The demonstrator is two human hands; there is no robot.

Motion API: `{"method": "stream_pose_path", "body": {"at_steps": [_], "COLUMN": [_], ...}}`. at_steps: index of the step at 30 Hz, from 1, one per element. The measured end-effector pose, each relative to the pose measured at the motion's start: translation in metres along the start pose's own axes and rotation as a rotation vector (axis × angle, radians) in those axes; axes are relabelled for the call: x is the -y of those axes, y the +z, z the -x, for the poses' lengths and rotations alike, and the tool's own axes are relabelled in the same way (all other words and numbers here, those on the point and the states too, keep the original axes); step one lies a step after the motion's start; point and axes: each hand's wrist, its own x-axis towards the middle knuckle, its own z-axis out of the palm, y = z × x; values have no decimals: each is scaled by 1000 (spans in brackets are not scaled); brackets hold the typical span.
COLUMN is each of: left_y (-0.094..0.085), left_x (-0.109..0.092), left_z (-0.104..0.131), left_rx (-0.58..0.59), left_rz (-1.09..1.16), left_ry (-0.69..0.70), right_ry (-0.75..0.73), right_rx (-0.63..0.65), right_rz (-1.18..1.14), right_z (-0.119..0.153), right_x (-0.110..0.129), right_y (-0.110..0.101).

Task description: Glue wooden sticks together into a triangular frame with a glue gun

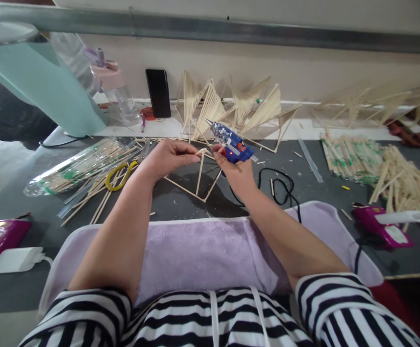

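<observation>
Grey tabletop [177,211] under left hand [170,156] and right hand [238,169] | pale wall [340,67] beyond | left pinches stick frame [200,174] between them, right grips blue glue gun [229,140] | packet [76,169] leftward of both: green print illegible

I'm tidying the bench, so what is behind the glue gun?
Behind the glue gun, which the right hand holds, stick models stand by the wall. The gun hides a patch there; anything directly behind it cannot be seen.

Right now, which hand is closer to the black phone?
Left. The left hand, pinching the stick frame, is in front of the black phone, slightly right. The right hand, holding the blue glue gun, is farther right.
</observation>
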Motion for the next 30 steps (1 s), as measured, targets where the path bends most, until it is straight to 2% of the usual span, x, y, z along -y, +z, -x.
{"method": "stream_pose_path", "body": {"at_steps": [3, 9, 13, 18, 30], "left_y": [2, 7, 9, 12, 14], "left_x": [-2, -3, -6, -6, -5], "left_z": [-1, -1, 0, 0, 1], "left_rx": [0, -63, -86, -87, -67], "left_rz": [32, 63, 42, 63, 64], "left_ry": [-8, -8, -9, 4, -27], "right_ry": [-2, 92, 120, 87, 75], "right_rx": [20, -15, -64, -91, -58], "right_rz": [-22, -32, -75, -137, -110], "right_z": [6, 12, 11, 8, 4], "right_x": [13, 26, 22, 13, 4], "right_y": [3, 8, 11, 12, 10]}}
